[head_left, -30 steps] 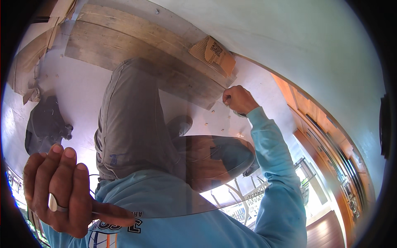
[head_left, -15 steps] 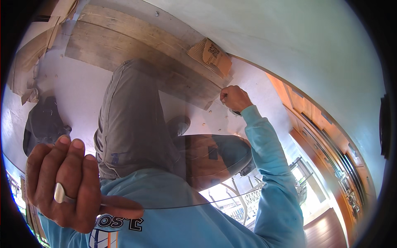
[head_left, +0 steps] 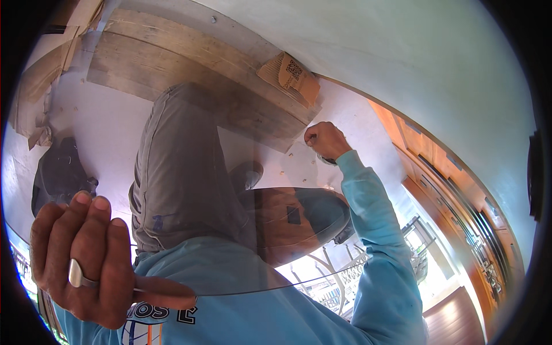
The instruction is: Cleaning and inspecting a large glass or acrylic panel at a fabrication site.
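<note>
My left hand [head_left: 86,259], with a silver ring on one finger, is closed on the near edge of a large clear sheet [head_left: 270,289]. Its fingers curl above the sheet and its thumb stretches along the edge below them. Whether the sheet is glass or plastic, I cannot tell. Out to the right and farther away, my right hand [head_left: 326,140] is closed with fingertips pinched together. Whatever it pinches, if anything, is hidden. It is close to the right end of a wooden plank [head_left: 132,63] and below a torn cardboard piece [head_left: 302,83].
My bent leg in grey trousers [head_left: 178,167] is seen between my hands. Small pale scraps dot the light floor [head_left: 106,123]. A black object [head_left: 63,172] lies at left. Orange wooden cabinetry [head_left: 425,146] lines the right, beside a pale green wall [head_left: 437,69].
My left hand has shifted slightly left and down, still on the sheet's edge. My right hand stays closed in nearly the same place. The background has slid a little left.
</note>
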`<state>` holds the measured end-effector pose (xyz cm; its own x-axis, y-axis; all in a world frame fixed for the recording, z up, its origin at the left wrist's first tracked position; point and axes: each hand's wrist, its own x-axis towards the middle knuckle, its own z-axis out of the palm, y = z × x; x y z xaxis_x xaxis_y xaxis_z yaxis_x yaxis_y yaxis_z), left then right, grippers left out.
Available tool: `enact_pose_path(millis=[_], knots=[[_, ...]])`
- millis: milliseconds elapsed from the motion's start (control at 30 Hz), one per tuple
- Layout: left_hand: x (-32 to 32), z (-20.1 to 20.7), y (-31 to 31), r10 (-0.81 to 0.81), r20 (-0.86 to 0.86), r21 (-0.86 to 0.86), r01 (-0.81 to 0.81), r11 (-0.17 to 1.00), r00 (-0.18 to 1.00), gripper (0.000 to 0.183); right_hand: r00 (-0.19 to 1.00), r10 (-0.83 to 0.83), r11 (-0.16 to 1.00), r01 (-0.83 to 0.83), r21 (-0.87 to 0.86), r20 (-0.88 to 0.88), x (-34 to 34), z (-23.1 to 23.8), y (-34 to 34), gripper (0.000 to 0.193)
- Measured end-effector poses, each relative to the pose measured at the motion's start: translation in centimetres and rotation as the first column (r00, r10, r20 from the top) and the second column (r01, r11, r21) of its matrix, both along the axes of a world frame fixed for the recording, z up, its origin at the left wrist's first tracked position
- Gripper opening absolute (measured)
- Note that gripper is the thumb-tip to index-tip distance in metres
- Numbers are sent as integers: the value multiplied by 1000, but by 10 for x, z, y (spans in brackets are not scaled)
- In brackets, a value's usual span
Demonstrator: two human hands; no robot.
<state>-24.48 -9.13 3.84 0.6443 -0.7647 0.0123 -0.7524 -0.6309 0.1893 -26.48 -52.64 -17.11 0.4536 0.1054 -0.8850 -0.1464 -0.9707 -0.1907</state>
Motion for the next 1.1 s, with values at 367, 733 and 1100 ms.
enact_pose_path(millis=[367, 733, 1100], knots=[[-6, -11, 2, 64, 81, -114, -55, 992, 995, 93, 1000, -2, 1000, 1, -9, -13, 0, 18, 6, 12], [-6, 3, 3, 50, -61, 80, -45, 996, 997, 89, 958, -283, 951, 286, 118, -44, -11, 29, -39, 12], [-10, -4, 11, 22, 18, 25, -22, 999, 1000, 89, 997, -61, 997, 63, 53, -37, 2, 9, -11, 9]])
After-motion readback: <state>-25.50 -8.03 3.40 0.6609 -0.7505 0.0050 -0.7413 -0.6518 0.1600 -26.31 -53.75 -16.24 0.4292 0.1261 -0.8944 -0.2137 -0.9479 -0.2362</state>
